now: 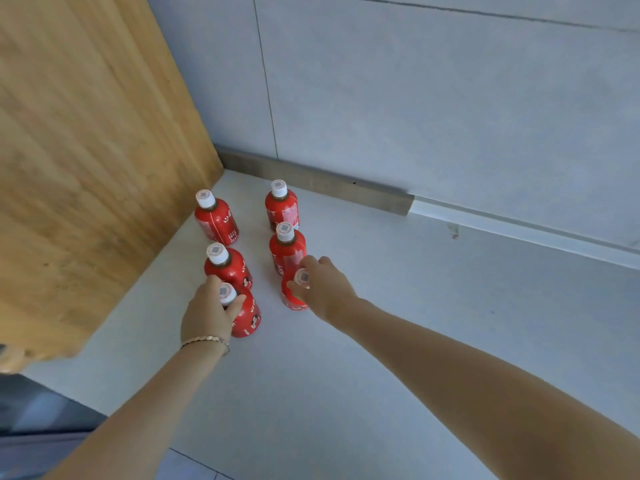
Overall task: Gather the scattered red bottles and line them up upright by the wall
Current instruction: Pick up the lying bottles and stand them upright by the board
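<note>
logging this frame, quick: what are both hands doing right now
Left hand: closed on the near-left red bottle, at its cap.
Right hand: closed on the near-right red bottle.

Two bare forearms reach in from the bottom edge, with no sleeves showing on either. The left hand (pixel 207 313) has a thin bracelet (pixel 205 341) around its wrist: a slim band of small flat links, pale gold or rose in tone, lying close against the wrist. The right hand (pixel 325 289) and its wrist carry nothing. No rings or watch show on either hand.
</note>
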A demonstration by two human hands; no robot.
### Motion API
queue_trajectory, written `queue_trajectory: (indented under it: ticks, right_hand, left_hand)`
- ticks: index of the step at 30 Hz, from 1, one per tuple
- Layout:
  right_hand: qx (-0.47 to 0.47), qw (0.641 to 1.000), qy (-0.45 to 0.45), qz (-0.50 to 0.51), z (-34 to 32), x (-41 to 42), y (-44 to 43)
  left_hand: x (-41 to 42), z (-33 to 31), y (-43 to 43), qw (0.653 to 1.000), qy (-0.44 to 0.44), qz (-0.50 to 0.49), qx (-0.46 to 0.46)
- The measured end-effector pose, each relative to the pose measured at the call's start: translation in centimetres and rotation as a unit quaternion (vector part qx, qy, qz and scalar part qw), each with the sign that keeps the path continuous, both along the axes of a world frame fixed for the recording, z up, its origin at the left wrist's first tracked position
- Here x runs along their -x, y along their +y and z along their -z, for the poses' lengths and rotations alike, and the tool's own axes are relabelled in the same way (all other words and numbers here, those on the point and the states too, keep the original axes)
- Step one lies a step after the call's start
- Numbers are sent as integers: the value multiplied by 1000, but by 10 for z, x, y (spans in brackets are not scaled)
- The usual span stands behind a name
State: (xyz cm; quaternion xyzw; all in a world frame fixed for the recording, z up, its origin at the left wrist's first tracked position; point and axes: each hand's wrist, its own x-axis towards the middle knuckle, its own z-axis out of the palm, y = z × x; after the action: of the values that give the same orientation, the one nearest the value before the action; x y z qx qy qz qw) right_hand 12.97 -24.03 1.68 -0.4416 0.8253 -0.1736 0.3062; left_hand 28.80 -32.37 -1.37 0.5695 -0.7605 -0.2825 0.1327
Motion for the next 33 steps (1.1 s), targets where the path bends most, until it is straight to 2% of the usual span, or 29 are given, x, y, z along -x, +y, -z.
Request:
queue_trajectory:
  ticks: [3, 7, 10, 12, 15, 18, 23, 29, 33]
  right_hand:
    - [-29, 999, 3, -16, 5, -10, -20]
    - [-22, 999, -10, -32, 7, -6, -11]
    - [-79, 995, -10, -66, 14, 12, 22]
    - [-116, 991, -23, -60, 20, 30, 52]
    - [-158, 987, -35, -24, 27, 64, 109]
    - [-191, 980, -32, 35, 26, 104, 179]
    - [-222, 965, -21, 138, 17, 175, 310]
    - [-228, 943, -6, 242, 22, 274, 471]
    - [-243, 937, 4, 252, 28, 346, 566]
  left_hand:
    - [1, 0, 2, 1000, 1, -12, 1]
    - [1, -10, 23, 1000, -15, -18, 15]
    - [8, -18, 50, 997, -62, 46, 18]
    - [20, -17, 67, 989, -81, 122, -28]
    - [56, -12, 92, 957, -120, 249, -92]
    - [110, -5, 123, 923, -151, 331, -124]
    - [215, 4, 193, 876, -201, 423, -115]
    - [345, 10, 310, 853, -220, 466, -88]
    - [421, 18, 397, 846, -213, 481, -88]
